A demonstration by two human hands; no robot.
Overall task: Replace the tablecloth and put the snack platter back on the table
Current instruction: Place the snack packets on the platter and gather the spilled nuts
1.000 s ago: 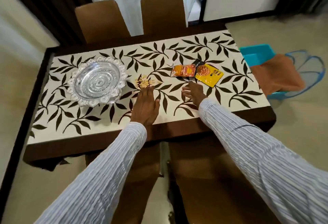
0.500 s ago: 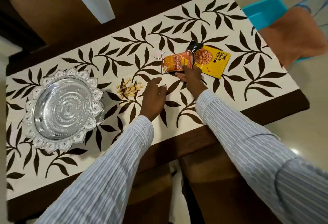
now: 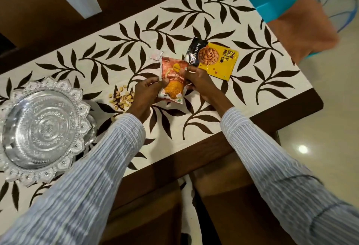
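Observation:
A white tablecloth with dark leaf print [image 3: 252,81] covers the brown table. The silver snack platter [image 3: 41,130] stands empty at the left. My left hand [image 3: 144,94] and my right hand [image 3: 200,81] both pinch an orange snack packet [image 3: 173,81], one on each side, just above the cloth. A yellow and black almond packet [image 3: 215,58] lies flat beyond my right hand. A small heap of loose nuts [image 3: 122,97] sits on the cloth beside my left hand.
A small pale torn scrap [image 3: 156,55] lies beyond the orange packet. Brown chairs stand at the far side [image 3: 48,12] and under the near edge [image 3: 233,206]. A turquoise stool [image 3: 272,2] with an orange-brown cloth [image 3: 305,29] stands off the table's right end.
My hands went from resting on the cloth to the orange packet; both now hold it, lifted and turned toward me. The view has closed in on the table.

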